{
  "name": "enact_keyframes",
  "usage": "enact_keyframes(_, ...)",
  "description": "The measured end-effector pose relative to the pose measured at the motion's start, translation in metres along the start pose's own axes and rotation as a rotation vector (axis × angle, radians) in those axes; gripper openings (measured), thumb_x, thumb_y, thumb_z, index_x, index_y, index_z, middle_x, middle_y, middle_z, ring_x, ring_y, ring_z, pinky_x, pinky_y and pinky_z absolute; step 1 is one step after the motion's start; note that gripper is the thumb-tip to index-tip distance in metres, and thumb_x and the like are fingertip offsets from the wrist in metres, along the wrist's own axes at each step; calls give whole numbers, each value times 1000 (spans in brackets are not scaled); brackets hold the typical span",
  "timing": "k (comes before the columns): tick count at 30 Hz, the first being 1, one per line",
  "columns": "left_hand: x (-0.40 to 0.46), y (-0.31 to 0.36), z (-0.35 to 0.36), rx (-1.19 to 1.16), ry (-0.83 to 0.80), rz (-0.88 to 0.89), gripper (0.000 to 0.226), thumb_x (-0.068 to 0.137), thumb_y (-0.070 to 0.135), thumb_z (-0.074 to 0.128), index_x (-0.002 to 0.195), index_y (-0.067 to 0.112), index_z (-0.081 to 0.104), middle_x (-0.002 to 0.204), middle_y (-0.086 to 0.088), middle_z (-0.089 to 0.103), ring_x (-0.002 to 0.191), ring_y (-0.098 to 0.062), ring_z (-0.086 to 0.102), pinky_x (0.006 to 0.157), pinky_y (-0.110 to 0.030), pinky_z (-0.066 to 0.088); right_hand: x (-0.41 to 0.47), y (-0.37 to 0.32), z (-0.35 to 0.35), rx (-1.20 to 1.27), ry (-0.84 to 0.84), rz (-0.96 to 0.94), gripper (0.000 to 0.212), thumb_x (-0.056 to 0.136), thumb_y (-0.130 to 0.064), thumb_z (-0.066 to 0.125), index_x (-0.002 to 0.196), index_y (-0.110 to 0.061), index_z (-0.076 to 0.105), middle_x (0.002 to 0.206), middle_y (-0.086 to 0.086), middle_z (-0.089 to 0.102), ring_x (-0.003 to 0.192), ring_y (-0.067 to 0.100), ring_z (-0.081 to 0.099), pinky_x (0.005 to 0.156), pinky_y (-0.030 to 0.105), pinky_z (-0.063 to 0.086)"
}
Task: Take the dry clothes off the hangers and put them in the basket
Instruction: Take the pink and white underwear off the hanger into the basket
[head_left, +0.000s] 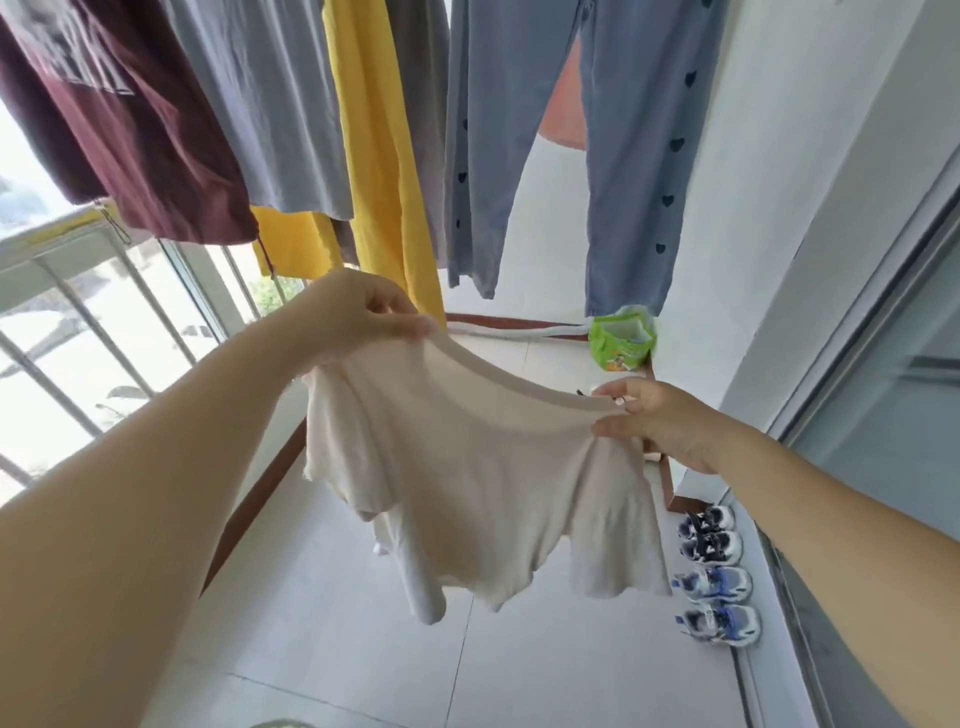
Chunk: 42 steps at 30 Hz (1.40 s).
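My left hand (358, 306) was pinching one end of the ribbed edge of a cream-coloured soft knit top (467, 478), thumb and fingers closed on the cloth, and my right hand (657, 421) gripped the other end of that same edge, so the garment hung spread between the two hands, clear of any hanger, its lower hem and sleeves dangling above the pale tiled floor (519, 675). Beyond it the rest of the wash was on the line overhead: a maroon shirt (130, 130), a light grey shirt (270, 104), a long yellow garment (374, 145) and a pair of light blue trousers with small dark hearts (623, 156). A green printed bag (621, 340) sat near the far wall and two pairs of blue-and-white trainers (714, 577) stood in a row along the sliding door (883, 364). I judged this piece to be at the carrying stage, off the hanger but not yet stowed. I could not make out the basket; only a pale sliver showed at the bottom edge. The next move, I judged, would call for lowering the top towards me and letting go with both hands.
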<state>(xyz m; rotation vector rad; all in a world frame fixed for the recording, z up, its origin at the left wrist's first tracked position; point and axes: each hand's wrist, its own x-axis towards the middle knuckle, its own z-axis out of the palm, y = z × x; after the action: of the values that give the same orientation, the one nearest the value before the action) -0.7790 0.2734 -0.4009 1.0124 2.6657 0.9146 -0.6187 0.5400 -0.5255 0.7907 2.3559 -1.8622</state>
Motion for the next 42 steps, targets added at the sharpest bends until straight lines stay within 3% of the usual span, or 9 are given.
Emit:
enact_keyframes(5, -26, -28, 14, 76, -82, -133, 25, 76, 35, 74, 78, 10, 69, 65, 1, 53, 61, -12, 47, 57, -23, 36, 3, 3, 15, -111, 123, -26, 14, 74, -22, 77, 76, -13, 67, 84, 13, 68, 74, 22, 59, 68, 31, 43)
enact_keyframes(10, -43, -54, 31, 3, 20, -287, 28, 78, 36, 71, 70, 12, 60, 61, 2, 50, 58, -14, 46, 51, -24, 35, 3, -1, 41, -258, 257, -165, 26, 85, -28, 65, 72, -5, 62, 61, 2, 50, 60, 15, 43, 55, 29, 29)
enact_keyframes(13, -55, -66, 45, -124, 98, -389, 30, 80, 41, 67, 74, 12, 62, 62, 1, 52, 55, -15, 46, 49, -22, 36, 4, -6, 60, -355, 359, -215, 33, 87, -34, 61, 67, -8, 56, 61, 1, 49, 65, 20, 46, 59, 33, 31)
enact_keyframes(20, -93, -82, 76, -619, 199, -581, 27, 83, 38, 66, 81, 12, 61, 72, -7, 57, 62, -21, 52, 58, -30, 43, -6, -18, 122, -304, 466, -262, 43, 89, -41, 56, 59, -14, 40, 57, 0, 43, 61, 21, 42, 54, 32, 30)
enact_keyframes(25, -112, -74, 97, -820, 204, -585, 28, 90, 32, 59, 72, 12, 50, 61, -2, 48, 45, -13, 45, 42, -18, 34, -30, -32, 182, -180, 365, -330, 39, 90, -36, 56, 63, -8, 53, 56, -1, 49, 59, 16, 44, 54, 24, 34)
enact_keyframes(29, -126, -71, 102, -1013, 170, -590, 24, 92, 26, 56, 77, 10, 47, 73, -11, 58, 60, -23, 56, 53, -29, 48, -55, -35, 221, -123, 215, -416, 31, 91, -35, 56, 72, -11, 64, 62, -3, 59, 59, 7, 50, 52, 14, 37)
enact_keyframes(33, -147, -75, 89, -1152, 207, -578, 20, 93, 17, 54, 97, -2, 57, 76, -12, 65, 59, -18, 64, 58, -27, 54, -71, -40, 247, -81, 98, -444, 27, 93, -35, 52, 77, -19, 68, 70, -7, 65, 67, 4, 57, 58, 9, 41)
enact_keyframes(37, -170, -88, 65, -1145, 243, -588, 14, 90, 4, 51, 91, -1, 64, 80, -13, 69, 66, -19, 67, 67, -29, 56, -75, -47, 259, -155, -169, -458, 17, 86, -35, 63, 97, -23, 68, 86, -6, 68, 78, 7, 61, 68, 18, 49)
enact_keyframes(42, -195, -108, 40, -993, 312, -584, 12, 86, 16, 62, 84, 5, 67, 79, -9, 70, 72, -16, 65, 65, -25, 51, -77, -65, 278, -272, -321, -498, 28, 86, -2, 59, 111, -16, 63, 96, 3, 67, 80, 12, 61, 72, 28, 53)
